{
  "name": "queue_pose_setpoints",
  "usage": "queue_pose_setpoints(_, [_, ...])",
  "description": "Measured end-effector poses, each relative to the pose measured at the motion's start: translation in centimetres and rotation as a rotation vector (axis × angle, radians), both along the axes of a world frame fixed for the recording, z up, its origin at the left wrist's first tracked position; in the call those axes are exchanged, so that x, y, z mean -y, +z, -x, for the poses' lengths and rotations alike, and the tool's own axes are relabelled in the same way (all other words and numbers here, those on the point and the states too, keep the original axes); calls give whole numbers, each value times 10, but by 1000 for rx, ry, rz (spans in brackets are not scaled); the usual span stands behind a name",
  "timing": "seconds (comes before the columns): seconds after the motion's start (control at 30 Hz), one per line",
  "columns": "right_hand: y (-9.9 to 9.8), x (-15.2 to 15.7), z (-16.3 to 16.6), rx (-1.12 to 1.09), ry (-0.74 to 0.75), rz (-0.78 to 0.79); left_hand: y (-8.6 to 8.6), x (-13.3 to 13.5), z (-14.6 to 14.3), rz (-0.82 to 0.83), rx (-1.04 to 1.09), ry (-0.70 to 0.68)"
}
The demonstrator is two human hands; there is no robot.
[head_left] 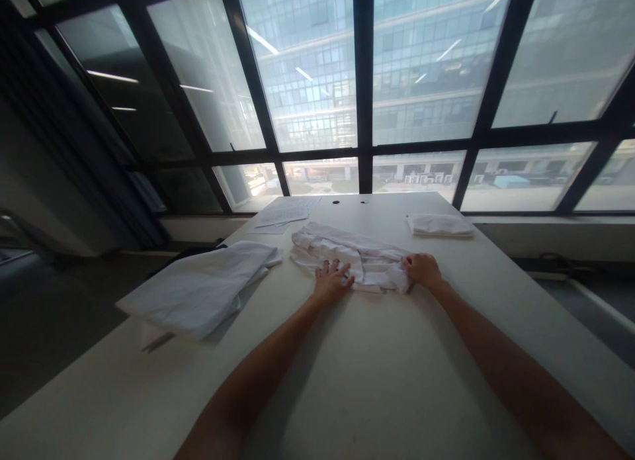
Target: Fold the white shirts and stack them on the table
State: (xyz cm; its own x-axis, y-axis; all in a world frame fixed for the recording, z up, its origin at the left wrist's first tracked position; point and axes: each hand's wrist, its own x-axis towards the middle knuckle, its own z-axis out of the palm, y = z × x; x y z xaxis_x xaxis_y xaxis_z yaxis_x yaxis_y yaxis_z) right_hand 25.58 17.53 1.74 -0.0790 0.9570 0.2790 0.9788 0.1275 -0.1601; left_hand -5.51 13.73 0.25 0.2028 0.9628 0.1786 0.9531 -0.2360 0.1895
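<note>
A white cloth garment (337, 245), perhaps a shirt, lies bunched and partly folded across the middle of the table. My left hand (333, 281) rests flat on its near edge with the fingers spread. At the garment's right end, my right hand (423, 269) is closed, its fingers pinching the fabric. Several creases run lengthwise between the two hands. The exact kind of garment is hard to make out.
The white table (377, 380) stretches toward large windows. On the left lies a loose pile of white cloth (198, 288), overhanging the edge. Sheets of paper (282, 213) lie at the back left. A neatly folded white cloth (440, 226) sits at the back right.
</note>
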Motion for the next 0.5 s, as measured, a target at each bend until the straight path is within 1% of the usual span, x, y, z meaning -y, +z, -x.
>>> queue_pose_setpoints(0.07, [16, 9, 12, 53, -84, 67, 8, -5, 8, 26, -31, -3])
queue_pose_setpoints(0.1, [23, 14, 19, 49, -99, 134, 12, -7, 12, 27, -39, 6])
queue_pose_setpoints(0.13, [28, 19, 25, 19, -95, 249, 16, -9, 15, 22, -42, 24])
queue_pose_setpoints(0.17, [32, 24, 31, -36, -61, 418, 20, -11, 19, 12, -45, 51])
queue_pose_setpoints(0.2, [34, 29, 37, -107, 6, 629, 24, -12, 21, -1, -48, 83])
queue_pose_setpoints(0.27, [34, 36, 43, -263, 220, 1048, 29, -13, 25, -29, -57, 138])
queue_pose_setpoints(0.3, [34, 37, 44, -334, 336, 1188, 30, -12, 25, -43, -61, 157])
queue_pose_setpoints(0.33, [33, 37, 44, -402, 436, 1251, 30, -11, 23, -60, -65, 169])
queue_pose_setpoints(0.37, [32, 36, 44, -469, 505, 1246, 29, -9, 21, -83, -66, 165])
queue_pose_setpoints(0.4, [32, 34, 44, -538, 539, 1182, 27, -8, 18, -106, -65, 147])
queue_pose_setpoints(0.43, [31, 31, 45, -607, 548, 1066, 24, -6, 14, -123, -60, 122])
queue_pose_setpoints(0.5, [26, 26, 50, -691, 559, 739, 17, -2, 6, -112, -53, 58])
